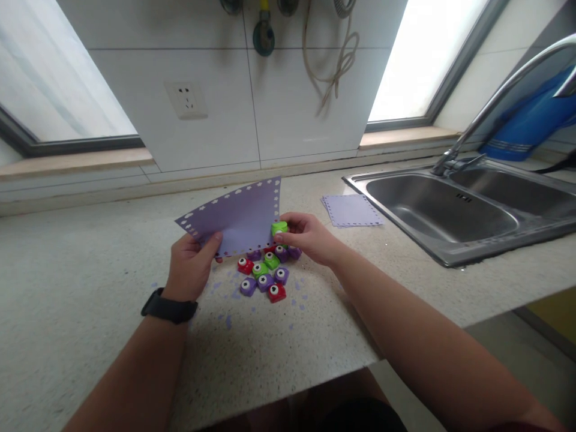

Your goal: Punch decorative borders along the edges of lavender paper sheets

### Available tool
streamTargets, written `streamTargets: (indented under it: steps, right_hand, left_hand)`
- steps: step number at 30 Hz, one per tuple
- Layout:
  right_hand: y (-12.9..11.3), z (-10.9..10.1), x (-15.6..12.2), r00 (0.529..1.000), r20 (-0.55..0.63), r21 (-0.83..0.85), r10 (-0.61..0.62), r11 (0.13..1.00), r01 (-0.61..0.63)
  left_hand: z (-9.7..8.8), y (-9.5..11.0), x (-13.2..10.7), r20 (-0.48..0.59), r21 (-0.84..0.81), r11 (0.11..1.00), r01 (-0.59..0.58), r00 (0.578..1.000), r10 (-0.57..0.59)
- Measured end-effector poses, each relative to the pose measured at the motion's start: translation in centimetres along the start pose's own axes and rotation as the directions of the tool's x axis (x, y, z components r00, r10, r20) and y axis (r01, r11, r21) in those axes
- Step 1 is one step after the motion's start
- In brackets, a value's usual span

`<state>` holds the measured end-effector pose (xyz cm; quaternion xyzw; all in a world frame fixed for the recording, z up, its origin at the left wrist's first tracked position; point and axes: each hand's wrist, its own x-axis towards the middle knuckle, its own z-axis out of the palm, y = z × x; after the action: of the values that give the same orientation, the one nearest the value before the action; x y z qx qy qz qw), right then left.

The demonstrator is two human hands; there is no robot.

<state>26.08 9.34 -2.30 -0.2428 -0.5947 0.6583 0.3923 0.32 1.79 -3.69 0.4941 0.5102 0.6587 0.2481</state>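
My left hand (191,267) pinches the left side of a purple sheet of paper (238,219), thumb on top. Small shapes are punched out along the sheet's edges. At the sheet's lower right corner, my right hand (310,237) is closed on a green craft punch (279,228); whether its slot sits over the paper edge is hard to make out. Below the sheet lie several more craft punches in red, green and purple, among them a red punch (276,293) and a purple punch (248,287). Purple paper bits (228,322) are scattered around them on the counter.
A small stack of punched purple sheets (353,210) lies to the right, beside the steel sink (405,201) with its tall faucet (477,114). Behind the speckled counter (99,258) rises a tiled wall with a socket (186,99) and a hanging cord (342,66).
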Motion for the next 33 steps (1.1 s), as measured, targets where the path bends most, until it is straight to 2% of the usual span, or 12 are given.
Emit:
streamTargets:
  steps: [13, 33]
  right_hand:
    - [-0.23, -0.17, -0.07, 1.000, 0.001, -0.116, -0.026, 0.993, 0.026]
    - [-0.39, -0.28, -0.31, 1.000, 0.010, -0.086, 0.015, 0.996, -0.014]
  left_hand:
    - [-0.21, -0.33, 0.04, 0.022, 0.029, 0.999, -0.028, 0.999, 0.027]
    - [0.04, -0.17, -0.08, 0.033, -0.047, 0.998, 0.029, 0.999, -0.028]
